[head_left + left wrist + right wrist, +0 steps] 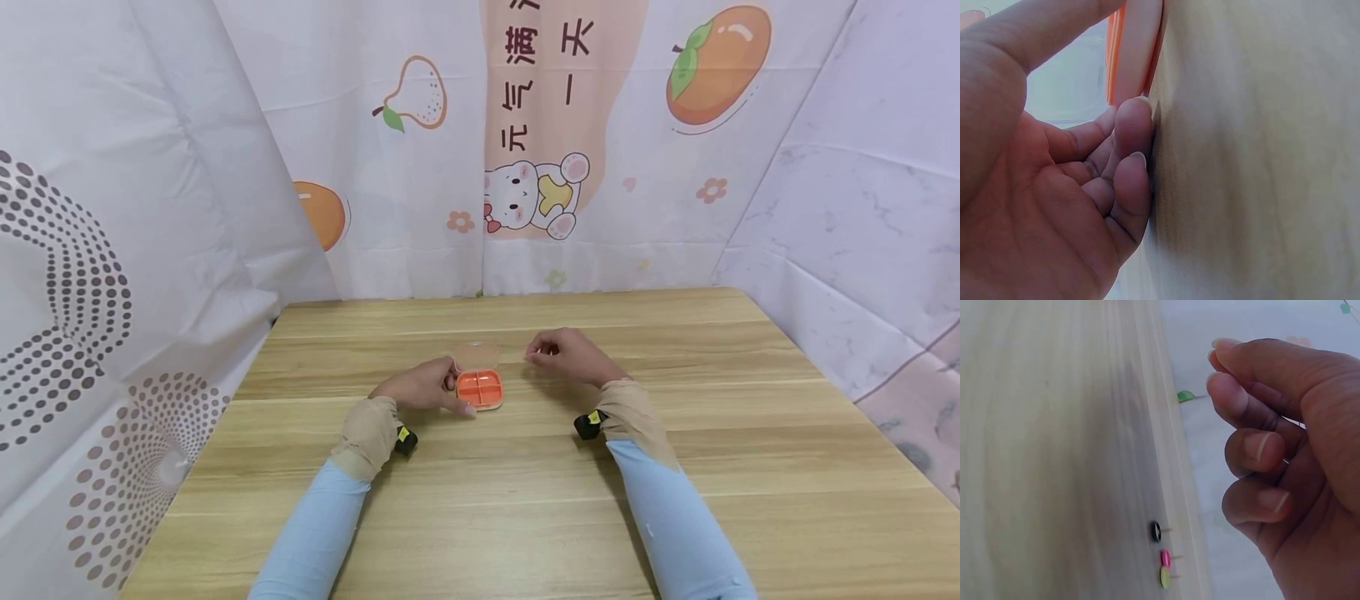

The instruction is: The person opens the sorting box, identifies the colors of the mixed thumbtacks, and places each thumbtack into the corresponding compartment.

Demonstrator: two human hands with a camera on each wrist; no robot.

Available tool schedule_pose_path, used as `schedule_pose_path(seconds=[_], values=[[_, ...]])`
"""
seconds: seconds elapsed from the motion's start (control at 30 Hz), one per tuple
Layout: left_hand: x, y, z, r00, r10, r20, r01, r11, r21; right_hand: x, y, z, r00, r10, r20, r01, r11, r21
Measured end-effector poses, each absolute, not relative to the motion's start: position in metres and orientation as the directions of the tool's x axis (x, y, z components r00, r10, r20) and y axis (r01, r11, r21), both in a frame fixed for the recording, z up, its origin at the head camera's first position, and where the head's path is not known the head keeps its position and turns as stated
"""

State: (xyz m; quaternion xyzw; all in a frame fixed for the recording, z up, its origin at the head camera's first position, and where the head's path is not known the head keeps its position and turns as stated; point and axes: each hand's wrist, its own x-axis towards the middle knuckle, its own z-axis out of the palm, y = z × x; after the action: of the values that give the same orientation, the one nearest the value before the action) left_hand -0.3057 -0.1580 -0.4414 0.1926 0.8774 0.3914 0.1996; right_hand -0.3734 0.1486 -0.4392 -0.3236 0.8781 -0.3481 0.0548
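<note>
A small orange pill box (480, 389) with several compartments lies on the wooden table (525, 508), its clear lid (476, 357) folded open behind it. My left hand (426, 387) grips the box from the left, thumb along its near edge. In the left wrist view the curled fingers (1132, 144) press against the box's pale edge (1138, 50). My right hand (566, 355) hovers just right of the box with its fingers curled. Its thumb and forefinger (1235, 359) pinch together, and a thin pin shaft (1300, 424) shows among the fingers. Three push pins, black (1155, 531), pink (1165, 557) and yellow-green (1165, 577), lie on the table below it.
Printed white curtains (420, 167) close in the table on the left, back and right. Bare wood runs from the hands to the near edge. Both forearms wear light blue sleeves, each with a small black wrist camera (588, 423).
</note>
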Motion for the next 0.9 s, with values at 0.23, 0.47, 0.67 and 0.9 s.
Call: schedule_pose_path(seconds=[0.23, 0.47, 0.67, 0.9], values=[[-0.308, -0.158, -0.442, -0.847, 0.492, -0.202, 0.183, 0.626, 0.758, -0.374, 0.160, -0.435, -0.798, -0.591, 0.115, -0.509, 0.559, -0.654], [-0.308, -0.158, -0.442, -0.848, 0.487, -0.206, 0.182, 0.635, 0.751, -0.375, 0.171, -0.435, -0.819, -0.566, 0.097, -0.473, 0.568, -0.673], [-0.307, -0.157, -0.442, -0.850, 0.486, -0.203, 0.184, 0.635, 0.750, -0.376, 0.182, -0.436, -0.845, -0.525, 0.104, -0.446, 0.584, -0.678], [-0.308, -0.158, -0.443, -0.849, 0.491, -0.197, 0.191, 0.632, 0.751, -0.377, 0.190, -0.437, -0.861, -0.501, 0.084, -0.411, 0.589, -0.695]])
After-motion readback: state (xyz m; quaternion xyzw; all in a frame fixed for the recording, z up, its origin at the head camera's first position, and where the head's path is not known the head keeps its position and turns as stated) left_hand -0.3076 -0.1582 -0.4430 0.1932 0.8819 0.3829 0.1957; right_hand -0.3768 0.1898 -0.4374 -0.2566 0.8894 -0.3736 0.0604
